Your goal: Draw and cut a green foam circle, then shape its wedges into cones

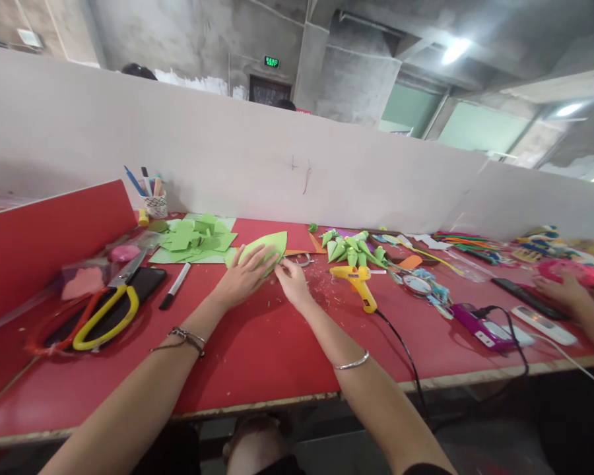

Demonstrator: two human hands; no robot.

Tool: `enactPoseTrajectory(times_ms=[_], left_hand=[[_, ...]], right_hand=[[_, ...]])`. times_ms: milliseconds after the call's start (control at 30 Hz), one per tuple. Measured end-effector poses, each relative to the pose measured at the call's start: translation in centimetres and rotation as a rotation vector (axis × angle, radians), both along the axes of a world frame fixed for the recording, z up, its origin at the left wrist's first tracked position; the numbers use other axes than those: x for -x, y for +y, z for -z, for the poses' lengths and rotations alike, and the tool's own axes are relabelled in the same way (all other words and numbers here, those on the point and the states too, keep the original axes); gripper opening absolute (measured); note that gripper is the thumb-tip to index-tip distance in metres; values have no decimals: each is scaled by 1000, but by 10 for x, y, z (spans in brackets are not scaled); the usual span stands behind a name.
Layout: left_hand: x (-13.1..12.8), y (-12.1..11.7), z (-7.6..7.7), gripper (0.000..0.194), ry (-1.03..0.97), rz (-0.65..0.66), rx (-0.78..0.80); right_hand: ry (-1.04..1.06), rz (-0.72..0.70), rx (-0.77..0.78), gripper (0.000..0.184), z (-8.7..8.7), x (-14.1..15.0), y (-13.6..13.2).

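A light green, leaf-shaped piece of paper lies under my hands on the red tabletop. My left hand rests flat across it with the fingers stretched out. At its lower right edge, the fingertips of my right hand are pinched together on the paper. Just behind my right hand is a ring-shaped metallic object, partly hidden. To the right, a yellow glue gun lies near several folded green paper cones. A pile of cut green paper sits behind my left hand.
Left on the table are large scissors on a dark phone, a marker and a pen cup. A purple power strip lies right, near a co-worker's hand. A white partition stands behind.
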State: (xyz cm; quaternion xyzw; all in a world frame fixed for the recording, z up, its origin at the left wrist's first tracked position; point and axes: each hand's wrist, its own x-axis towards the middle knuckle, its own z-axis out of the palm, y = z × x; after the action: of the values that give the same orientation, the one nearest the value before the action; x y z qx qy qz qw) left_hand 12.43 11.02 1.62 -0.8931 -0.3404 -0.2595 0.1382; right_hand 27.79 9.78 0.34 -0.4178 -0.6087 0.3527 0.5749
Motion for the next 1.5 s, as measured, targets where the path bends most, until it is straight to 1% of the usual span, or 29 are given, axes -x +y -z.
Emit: enactPoseTrajectory(times_ms=[33,100,133,200,233,300,333,367,400,433,533,600,633,733,833,900,1000,1100,1167,1233,1333,1400,1500], left_hand=[[2,2,1,55,-54,-6,47],[6,7,5,72,-217,-28,168],[9,11,6,77,-326,-40,241],[13,19,8,81,-649,-80,397],[14,23,9,79,-831,-86,492],[15,28,9,71,-1139,-32,729],[16,29,9,66,-1233,7,843],[16,30,9,61,-1282,42,934],[16,29,9,57,-1299,62,994],[16,28,9,52,-1299,61,1022],[13,20,11,42,-1275,48,1037],[10,14,11,38,-1255,64,1065],[9,13,11,37,-1244,73,1080],[6,12,10,37,-1230,82,1114],[6,16,11,38,-1246,82,1133],[5,18,12,37,-1250,103,1153],[2,17,13,34,-1231,159,1197],[-3,12,14,28,-1203,196,1230],[-6,8,14,27,-1184,215,1252],[-7,5,14,26,-1162,231,1279],[-6,1,11,23,-1132,247,1306],[-5,-1,9,27,-1116,259,1318],[-3,-4,5,35,-1073,188,1274]], right_hand=[[36,18,9,19,0,-1,0],[100,39,19,21,-2,-4,0],[135,39,24,21,-3,-5,0],[199,27,43,21,-5,-6,0],[222,21,55,20,-6,-6,-1],[240,14,77,20,-7,-6,-1],[238,12,86,20,-6,-6,-1],[231,12,95,21,-6,-5,-1],[222,15,104,21,-6,-5,-1],[209,14,111,22,-5,-5,0],[178,-25,115,17,-2,-4,0],[146,-33,110,20,0,-4,1],[115,-12,105,22,1,-4,2],[-23,145,31,23,4,-5,4],[-223,269,-75,28,2,-8,3],[-420,308,-156,36,-2,-9,-1],[-716,279,-292,53,-9,-6,-10],[-891,256,-389,66,-12,-2,-16],[-914,282,-416,69,-12,0,-17],[-897,275,-396,72,-11,0,-16],[-877,200,-344,75,-10,-2,-15],[-877,149,-326,74,-12,-4,-15],[-890,87,-297,70,-17,-4,-20]])
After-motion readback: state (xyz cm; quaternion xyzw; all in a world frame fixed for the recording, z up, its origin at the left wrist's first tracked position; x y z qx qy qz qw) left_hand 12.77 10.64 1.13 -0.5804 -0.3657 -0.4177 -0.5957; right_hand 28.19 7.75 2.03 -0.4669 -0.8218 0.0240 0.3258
